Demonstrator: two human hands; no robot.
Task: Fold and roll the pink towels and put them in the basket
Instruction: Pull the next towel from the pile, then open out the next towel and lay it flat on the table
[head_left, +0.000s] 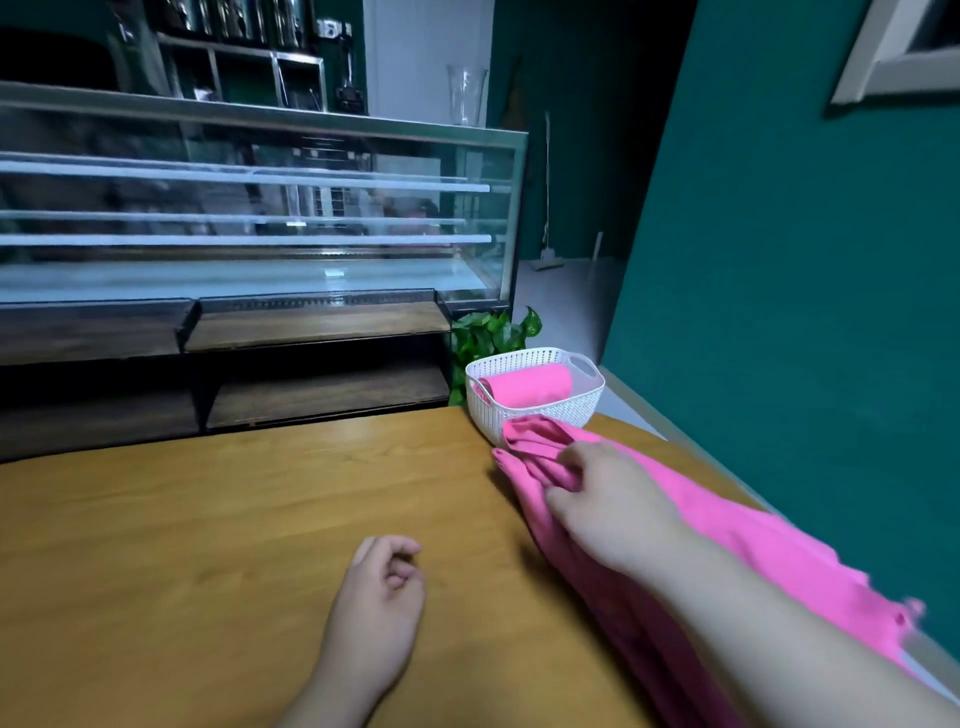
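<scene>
**One roll in the basket, the next towel in hand**

Here's the right hand (602, 488), fingers curled round a bunched fold of the crumpled pink cloth towel (753, 535), right at the near wall of the white perforated plastic basket (535, 415). I'd say that grip on the end is there to drag it out flat for folding. The cloth trails from the basket back toward the person along the wooden worktop (208, 519) edge. The left hand (384, 587) sits well short of the basket, loosely curled, holding nothing, likely waiting to take a corner. Inside the basket lies one rolled pink towel (530, 387), laid lengthwise, probably so more fit beside it.
</scene>
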